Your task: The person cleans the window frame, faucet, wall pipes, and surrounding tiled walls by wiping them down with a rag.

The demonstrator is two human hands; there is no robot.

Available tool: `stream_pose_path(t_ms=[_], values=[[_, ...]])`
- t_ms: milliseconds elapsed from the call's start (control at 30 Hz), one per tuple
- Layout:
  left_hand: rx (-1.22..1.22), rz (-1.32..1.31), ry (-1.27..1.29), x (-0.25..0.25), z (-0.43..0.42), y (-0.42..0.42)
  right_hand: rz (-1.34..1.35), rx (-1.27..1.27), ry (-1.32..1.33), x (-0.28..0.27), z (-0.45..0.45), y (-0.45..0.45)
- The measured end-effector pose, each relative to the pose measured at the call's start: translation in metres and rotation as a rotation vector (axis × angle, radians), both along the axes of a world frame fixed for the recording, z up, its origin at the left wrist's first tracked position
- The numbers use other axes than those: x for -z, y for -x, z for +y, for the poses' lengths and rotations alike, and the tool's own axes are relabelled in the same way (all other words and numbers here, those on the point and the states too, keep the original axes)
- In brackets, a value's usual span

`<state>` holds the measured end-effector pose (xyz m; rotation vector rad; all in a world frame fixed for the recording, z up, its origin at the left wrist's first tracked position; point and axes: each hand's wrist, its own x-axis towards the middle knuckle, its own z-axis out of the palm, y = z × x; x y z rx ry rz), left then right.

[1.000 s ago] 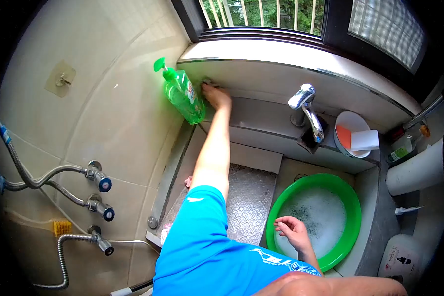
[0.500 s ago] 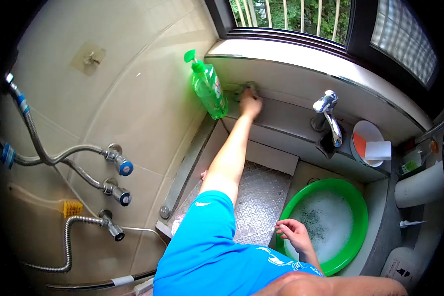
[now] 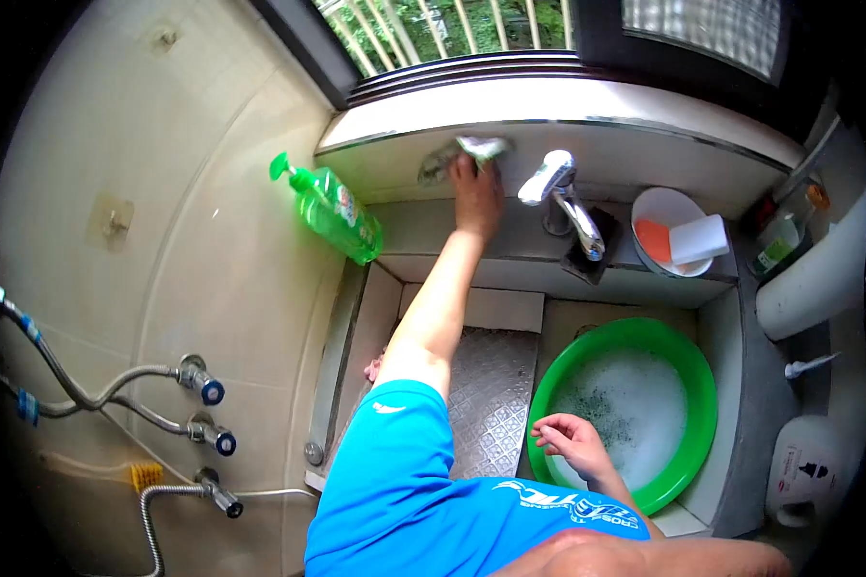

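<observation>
A pale wall point(image 3: 380, 171) runs beneath the window point(image 3: 452, 34), with a green basin point(image 3: 700, 404) of sudsy water point(image 3: 652, 389) below and a green pump bottle point(image 3: 339, 215) at left. My right hand point(image 3: 575, 445) hangs half-open at the basin's near-left edge, nothing visible in it. Between bottle and chrome faucet point(image 3: 579, 221), my left hand point(image 3: 478, 202) grips a blurred, whitish cloth point(image 3: 483, 147) against the wall — wiping, I judge — and any rightward stroke calls for steering clear of the faucet.
</observation>
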<state>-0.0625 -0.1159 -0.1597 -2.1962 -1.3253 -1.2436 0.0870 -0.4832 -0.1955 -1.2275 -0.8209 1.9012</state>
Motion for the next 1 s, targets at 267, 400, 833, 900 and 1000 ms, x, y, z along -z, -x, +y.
stream_pose_path(t_ms=[267, 400, 833, 900, 1000], values=[[0.247, 0.096, -0.155, -0.008, 0.002, -0.021, 0.006, 0.033, 0.001, 0.001, 0.001, -0.003], [0.033, 0.228, -0.388, -0.042, 0.021, -0.053, 0.021, 0.011, -0.025, 0.007, -0.001, -0.003], [0.156, 0.189, 0.209, -0.019, -0.003, -0.007, -0.011, 0.038, -0.054, 0.006, 0.002, -0.007], [-0.012, 0.208, -0.029, -0.043, 0.001, 0.013, -0.036, 0.030, 0.003, 0.001, 0.001, -0.005], [-0.099, 0.325, -0.111, -0.050, 0.008, 0.048, -0.016, 0.025, -0.008, 0.005, 0.000, -0.004]])
